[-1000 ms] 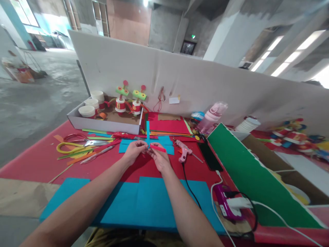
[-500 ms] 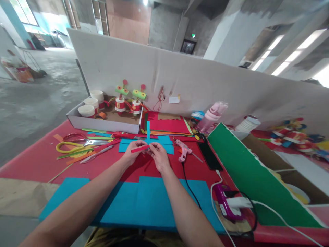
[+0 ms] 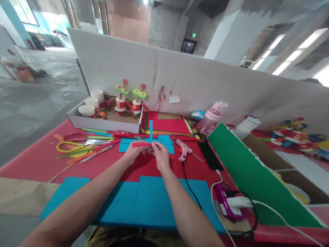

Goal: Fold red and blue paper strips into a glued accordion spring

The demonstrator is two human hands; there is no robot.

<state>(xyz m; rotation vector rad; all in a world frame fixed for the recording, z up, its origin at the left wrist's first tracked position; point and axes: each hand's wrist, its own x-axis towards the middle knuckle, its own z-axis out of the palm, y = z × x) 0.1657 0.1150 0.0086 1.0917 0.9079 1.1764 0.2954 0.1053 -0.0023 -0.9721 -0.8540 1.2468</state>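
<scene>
A red paper strip (image 3: 140, 144) and a blue paper strip (image 3: 151, 130) meet at a corner between my hands, above the red table. My left hand (image 3: 133, 153) is closed on the red strip, which points left. Where the strips meet, my right hand (image 3: 160, 154) pinches them with thumb and fingers. The blue strip stands out away from me. Under and behind the hands lie blue paper pieces (image 3: 168, 148). To the right of my right hand rests a pink glue gun (image 3: 183, 150).
Scissors (image 3: 69, 146), a pen (image 3: 96, 154) and paper strips lie left. Behind them a box (image 3: 105, 125) holds cups and two paper figures. On the right are a phone (image 3: 209, 156), a purple power strip (image 3: 227, 206), cables and a green board (image 3: 252, 178). Blue sheets (image 3: 154, 202) cover the front.
The red strip has turned to lie nearly level, and the blue strip has shifted slightly right. Both hands have moved a little with them.
</scene>
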